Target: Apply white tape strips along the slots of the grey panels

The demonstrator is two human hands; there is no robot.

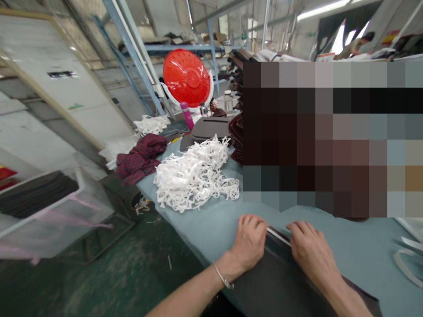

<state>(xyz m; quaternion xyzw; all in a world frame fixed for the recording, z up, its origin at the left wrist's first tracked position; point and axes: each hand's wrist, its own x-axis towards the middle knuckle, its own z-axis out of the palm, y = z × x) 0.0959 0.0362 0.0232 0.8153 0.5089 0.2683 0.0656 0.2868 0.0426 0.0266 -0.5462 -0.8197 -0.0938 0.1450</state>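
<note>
My left hand (248, 241) and my right hand (309, 251) rest side by side on the far edge of a dark flat piece of material (277, 281) that lies on the grey-blue table (211, 229). Between them runs a thin white strip (278, 235) along that edge. The fingers of both hands are curled down and pressed on the strip and the dark piece's edge. A metal bangle sits on my left wrist.
A heap of white strips (194, 174) lies beyond my hands, with a dark red cloth (140, 158) to its left. Further back are dark stacked pieces (208, 130), a pink bottle (187, 115) and a red round basket (187, 78). A clear bin (49, 211) stands on the floor at left.
</note>
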